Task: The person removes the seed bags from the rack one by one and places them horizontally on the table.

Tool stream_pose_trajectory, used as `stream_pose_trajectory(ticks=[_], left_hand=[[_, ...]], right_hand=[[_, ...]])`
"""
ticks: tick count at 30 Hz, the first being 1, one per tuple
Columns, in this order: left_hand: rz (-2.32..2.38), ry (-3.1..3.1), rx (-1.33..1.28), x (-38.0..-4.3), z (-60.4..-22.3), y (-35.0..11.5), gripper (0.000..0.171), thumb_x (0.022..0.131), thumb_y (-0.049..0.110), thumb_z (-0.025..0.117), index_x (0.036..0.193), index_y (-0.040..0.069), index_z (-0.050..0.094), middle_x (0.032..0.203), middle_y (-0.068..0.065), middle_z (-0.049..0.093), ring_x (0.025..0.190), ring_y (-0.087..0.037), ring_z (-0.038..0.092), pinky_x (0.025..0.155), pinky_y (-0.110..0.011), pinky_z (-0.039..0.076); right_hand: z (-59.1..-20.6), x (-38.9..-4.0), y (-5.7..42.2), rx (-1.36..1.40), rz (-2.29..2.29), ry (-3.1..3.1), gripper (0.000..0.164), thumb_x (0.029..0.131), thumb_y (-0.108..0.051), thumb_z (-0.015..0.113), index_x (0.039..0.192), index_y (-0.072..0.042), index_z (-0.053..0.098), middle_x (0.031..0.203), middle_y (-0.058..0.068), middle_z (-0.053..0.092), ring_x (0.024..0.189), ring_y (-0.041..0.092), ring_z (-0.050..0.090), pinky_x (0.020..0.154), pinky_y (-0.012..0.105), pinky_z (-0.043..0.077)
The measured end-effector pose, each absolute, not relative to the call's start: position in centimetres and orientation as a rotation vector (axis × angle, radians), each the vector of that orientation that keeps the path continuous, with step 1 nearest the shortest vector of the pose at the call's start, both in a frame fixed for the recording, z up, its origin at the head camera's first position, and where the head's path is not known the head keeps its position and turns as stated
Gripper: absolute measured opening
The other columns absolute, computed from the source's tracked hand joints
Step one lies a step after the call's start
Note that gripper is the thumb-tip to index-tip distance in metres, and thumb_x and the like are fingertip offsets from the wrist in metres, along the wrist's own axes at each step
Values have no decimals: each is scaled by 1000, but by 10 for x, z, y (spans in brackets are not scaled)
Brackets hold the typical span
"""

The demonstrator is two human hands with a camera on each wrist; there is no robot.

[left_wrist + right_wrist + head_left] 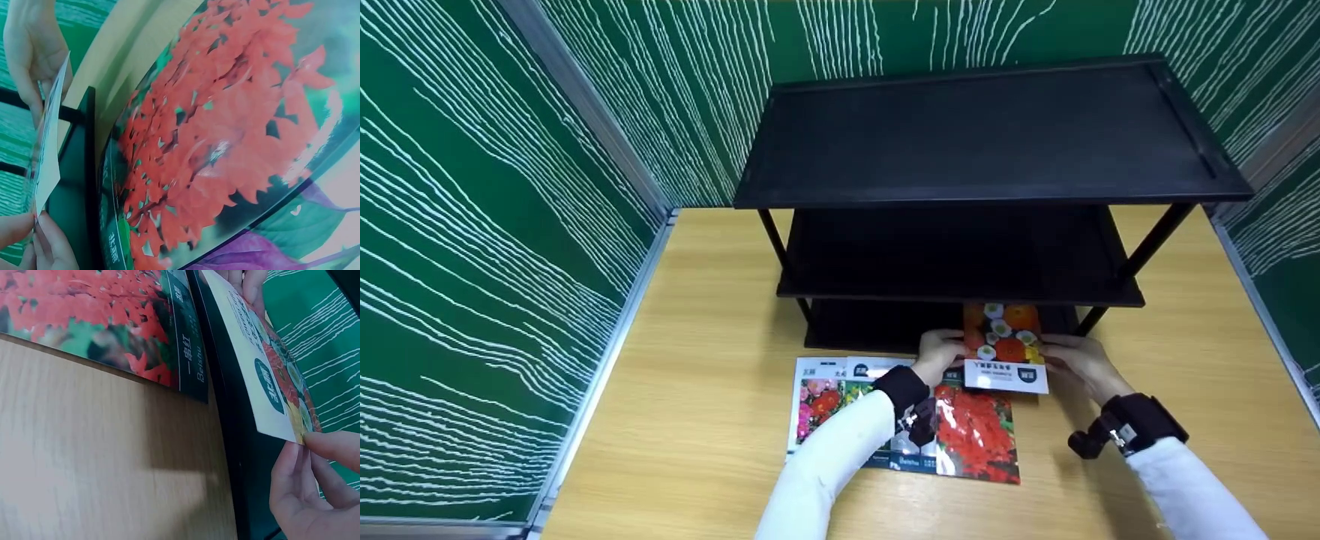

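Note:
A flower seed packet (1003,346) with orange and white blooms is held by both hands at the front of the black shelf's lowest tier. My left hand (940,354) pinches its left edge, thumb and fingertips visible in the left wrist view. On the opposite edge, my right hand (1081,365) grips it near a corner, thumb over the face in the right wrist view. The packet's white label strip (247,354) faces me with its print upside down. Just below lies a seed packet with red flowers (976,435), beside other packets (819,405) partly covered by my left forearm.
A black three-tier shelf (990,135) stands on the wooden table (697,375), its top overhanging the lower tiers (870,322). Thin posts (1156,238) hold up its sides. Green panels with white streaks (472,262) enclose the table at the back and sides.

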State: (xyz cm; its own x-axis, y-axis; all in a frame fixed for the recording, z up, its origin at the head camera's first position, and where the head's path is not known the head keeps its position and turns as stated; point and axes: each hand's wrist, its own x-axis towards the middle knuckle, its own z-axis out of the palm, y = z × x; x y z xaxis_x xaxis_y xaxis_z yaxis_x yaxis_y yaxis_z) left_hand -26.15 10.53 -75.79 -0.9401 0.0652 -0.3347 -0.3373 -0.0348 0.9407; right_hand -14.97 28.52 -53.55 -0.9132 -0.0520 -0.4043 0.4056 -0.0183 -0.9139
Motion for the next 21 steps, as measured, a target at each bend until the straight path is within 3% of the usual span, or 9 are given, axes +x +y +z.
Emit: stream_pose_trajectory(ticks=[2, 4, 7, 11, 12, 14, 15, 18, 21], left_hand=[[2085, 1944, -230, -263, -771, 104, 38, 66, -10, 64, 95, 14, 67, 73, -6, 63, 62, -18, 61, 50, -32, 52], [2115, 1930, -188, -255, -760, 100, 37, 65, -10, 64, 92, 14, 67, 70, -4, 62, 60, -15, 61, 48, -30, 52], [2048, 1936, -227, -225, -687, 88, 34, 69, -10, 64, 96, 10, 67, 74, -7, 62, 65, -18, 61, 54, -31, 53], [1975, 1938, -291, -180, -574, 70, 32, 74, -14, 57, 103, -4, 62, 81, -17, 62, 74, -26, 62, 64, -36, 54], [1978, 1927, -295, -171, -555, 67, 32, 74, -15, 55, 104, -6, 60, 83, -20, 61, 76, -29, 62, 67, -37, 53], [1978, 1915, -288, -157, -525, 61, 31, 75, -15, 53, 106, -10, 58, 86, -23, 61, 80, -32, 61, 70, -39, 53], [1974, 1928, -284, -155, -523, 62, 30, 76, -15, 52, 105, -10, 58, 86, -22, 61, 79, -32, 61, 70, -38, 53], [1973, 1934, -285, -155, -534, 65, 29, 76, -15, 53, 103, -8, 58, 83, -19, 61, 75, -28, 62, 68, -38, 53], [1994, 1932, -246, -157, -552, 68, 27, 75, -13, 55, 101, -6, 59, 78, -15, 61, 71, -25, 62, 65, -36, 54]], right_hand=[[-536, -148, 285, 365, -1986, 1951, 59, 85, -6, 57, 128, 19, 25, 82, -10, 60, 74, 5, 60, 71, 20, 51], [-538, -147, 287, 361, -1964, 1964, 60, 85, -8, 58, 129, 18, 27, 85, -9, 59, 76, 4, 59, 72, 21, 51], [-549, -146, 293, 363, -1937, 1977, 57, 83, -13, 61, 127, 12, 37, 88, -8, 59, 78, 5, 59, 74, 22, 51], [-568, -148, 303, 409, -1906, 1956, 30, 79, -20, 67, 108, -15, 61, 87, -11, 60, 78, 5, 60, 73, 23, 51], [-568, -148, 304, 411, -1897, 1958, 30, 78, -21, 67, 108, -15, 61, 87, -11, 60, 78, 5, 60, 74, 23, 51], [-566, -145, 303, 420, -1870, 1975, 37, 80, -21, 66, 114, -12, 57, 88, -10, 59, 78, 5, 60, 73, 23, 51], [-561, -142, 300, 418, -1866, 1980, 45, 80, -20, 65, 121, -5, 52, 89, -9, 59, 77, 5, 60, 73, 23, 51], [-544, -134, 293, 406, -1846, 1997, 60, 84, -15, 59, 130, 13, 32, 88, -8, 58, 77, 5, 59, 73, 23, 51], [-536, -129, 292, 409, -1852, 1982, 57, 86, -12, 57, 129, 13, 32, 84, -12, 60, 75, 5, 60, 72, 22, 51]])
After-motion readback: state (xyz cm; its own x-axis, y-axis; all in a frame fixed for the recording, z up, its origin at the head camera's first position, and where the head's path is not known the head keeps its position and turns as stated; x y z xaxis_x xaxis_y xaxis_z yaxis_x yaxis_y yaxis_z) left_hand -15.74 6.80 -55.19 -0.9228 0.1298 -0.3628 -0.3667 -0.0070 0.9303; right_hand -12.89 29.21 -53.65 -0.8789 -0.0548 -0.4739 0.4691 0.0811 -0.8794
